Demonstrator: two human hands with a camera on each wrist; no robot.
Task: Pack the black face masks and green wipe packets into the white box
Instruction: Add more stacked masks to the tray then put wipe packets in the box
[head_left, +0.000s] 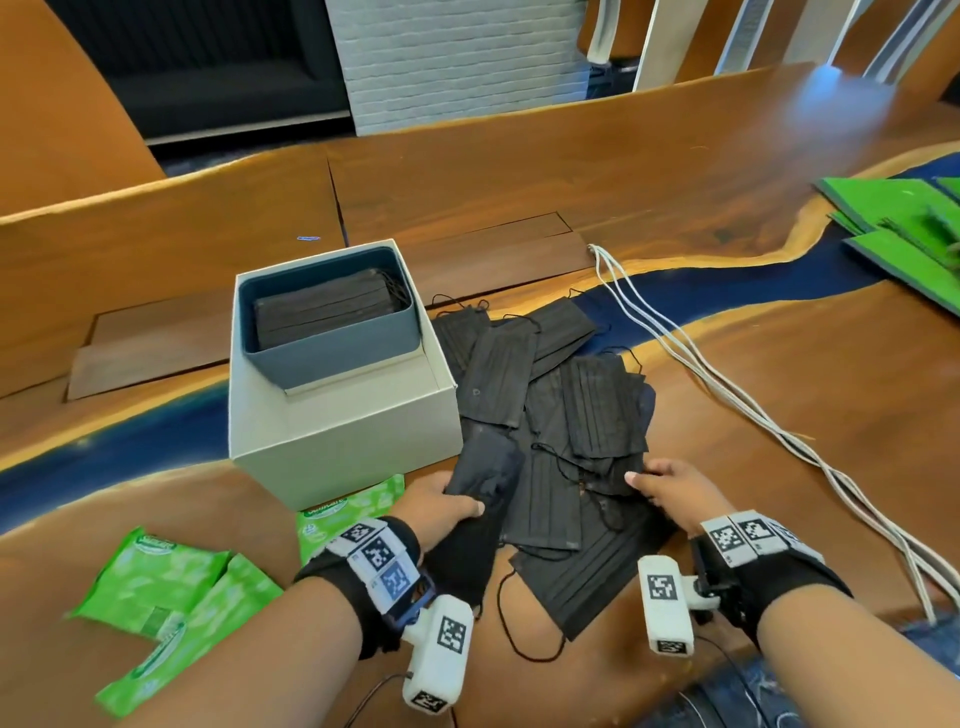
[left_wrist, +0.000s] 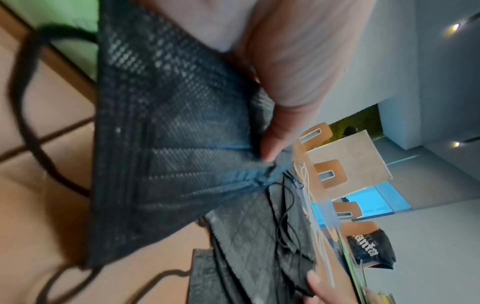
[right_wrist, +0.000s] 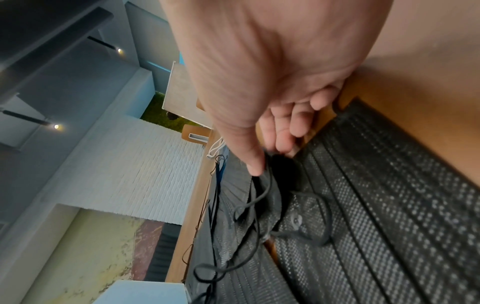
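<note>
The black pleated face masks (head_left: 561, 415) lay in a loose, overlapping heap just to the right of the white square cardboard box (head_left: 332, 415), which I will use as the landmark. It looked as if they had been tipped out there so either hand could draw from them.

Left of the box and nearer the person, the green plastic wipe packets (head_left: 161, 587) lay flat on the wooden table (head_left: 779, 415), one partly tucked against the box's near corner. None was in the box yet, so I judged they were being left for after the masks.

Inside the box, a grey-blue inner tray (head_left: 332, 338) sat pushed to its far side and already held a neat stack of masks, laid flat so more would fit.

At the box's near right corner, the left hand (head_left: 441, 504) had its thumb and fingers curled round a small folded bundle of masks (head_left: 488, 473), lifted at the heap's left edge, probably to carry it into the tray.

Further right of the box, at the near edge of the heap, the right hand (head_left: 670, 488) pinched a mask's edge and ear loop between thumb (right_wrist: 249, 156) and fingertips, seemingly to free it from the tangled loops.

Beyond the heap, well right of the box, white cords (head_left: 727, 384) trailed across the table.
</note>
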